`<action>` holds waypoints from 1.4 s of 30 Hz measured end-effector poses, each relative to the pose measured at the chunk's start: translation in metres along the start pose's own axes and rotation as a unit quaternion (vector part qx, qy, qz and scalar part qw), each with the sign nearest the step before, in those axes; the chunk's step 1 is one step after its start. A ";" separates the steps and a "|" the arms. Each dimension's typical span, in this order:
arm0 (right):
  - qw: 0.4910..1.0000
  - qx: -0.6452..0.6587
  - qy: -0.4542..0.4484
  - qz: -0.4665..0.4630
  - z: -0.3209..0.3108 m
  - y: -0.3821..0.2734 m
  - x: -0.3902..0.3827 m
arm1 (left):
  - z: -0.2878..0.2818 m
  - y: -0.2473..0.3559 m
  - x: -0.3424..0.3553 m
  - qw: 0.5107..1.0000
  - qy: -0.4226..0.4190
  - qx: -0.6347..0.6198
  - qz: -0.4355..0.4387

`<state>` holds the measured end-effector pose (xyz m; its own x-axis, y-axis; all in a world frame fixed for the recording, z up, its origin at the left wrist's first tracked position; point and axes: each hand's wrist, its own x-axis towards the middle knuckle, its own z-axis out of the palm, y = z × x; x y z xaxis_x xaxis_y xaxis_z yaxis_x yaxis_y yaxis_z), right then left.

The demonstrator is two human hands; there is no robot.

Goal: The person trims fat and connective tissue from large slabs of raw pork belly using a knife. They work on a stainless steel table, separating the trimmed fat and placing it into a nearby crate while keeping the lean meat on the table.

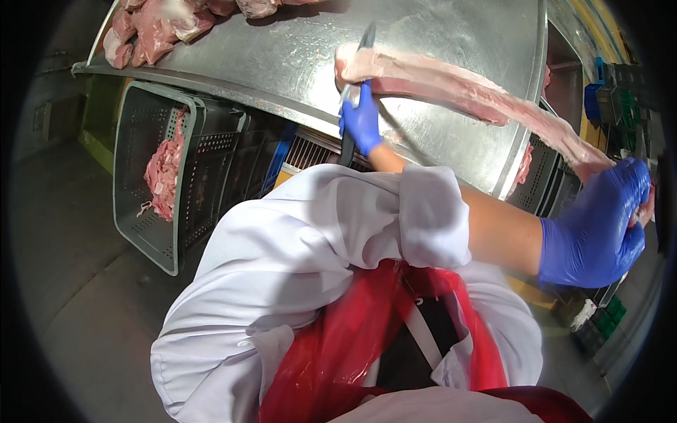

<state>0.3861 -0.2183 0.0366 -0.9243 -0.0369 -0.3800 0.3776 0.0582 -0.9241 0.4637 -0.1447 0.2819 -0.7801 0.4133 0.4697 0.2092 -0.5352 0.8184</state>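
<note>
Fingers of the left hand (596, 225), in a blue glove, were clenched around one end of a long strip of meat (437, 88), off to the person's right. A bit of pink showed past the fist there. From that grip the strip hung across the right edge of the worktop (437, 28) and ran leftward over the metal, pale and fatty along the top, with redder flesh along its nearer side.

Its other end lay just beyond the right hand (362, 125), also gloved in blue, whose fingers were folded around a knife (367, 37). The blade showed past the strip's far edge; whether it passed over, under or into the meat I could not tell. The arms were crossed, the left forearm lying over the right one.

More cuts of meat (151, 32) sat heaped at the far left of the worktop. Beside its near edge, on the left, stood a grey crate (137, 123) with holes in its walls and pink scraps (166, 176) inside. Another dark crate (543, 158) stood by the right edge, below the hanging strip.

The person wore a white coat (282, 240) and a shiny red apron (331, 345). Whether the knife or crates bore any label or writing was impossible to make out from there.
</note>
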 end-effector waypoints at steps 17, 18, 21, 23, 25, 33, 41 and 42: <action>0.975 -0.174 -0.016 -0.140 -0.048 -0.020 0.033 | -0.134 0.157 0.119 0.975 0.064 0.197 0.077; 0.964 -0.199 -0.010 -0.174 -0.085 -0.002 0.047 | -0.152 0.176 0.130 0.970 0.083 0.209 0.093; 0.931 -0.317 -0.015 -0.181 -0.147 -0.028 0.059 | -0.203 0.248 0.142 0.949 0.160 0.237 0.132; 0.924 -0.353 0.012 -0.148 -0.187 -0.036 0.072 | -0.250 0.280 0.144 0.952 0.187 0.199 0.136; 0.934 -0.325 0.033 -0.142 -0.221 -0.035 0.087 | -0.281 0.305 0.123 0.961 0.202 0.141 0.123; 0.887 -0.382 0.101 -0.240 -0.397 0.019 0.099 | -0.347 0.045 -0.060 0.669 0.242 0.675 -0.195; 0.942 -0.311 -0.105 -0.075 -0.313 -0.029 -0.005 | -0.195 -0.208 -0.044 0.657 -0.088 0.710 -0.239; 0.930 -0.335 -0.115 -0.099 -0.298 -0.027 -0.006 | -0.193 -0.214 -0.042 0.637 -0.108 0.715 -0.267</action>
<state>0.3646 0.0778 0.0762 -0.9062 -0.3220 -0.2741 0.0094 0.6327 -0.7744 0.3382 -0.1897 0.0226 -0.8981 0.4295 -0.0947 0.3916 0.8789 0.2724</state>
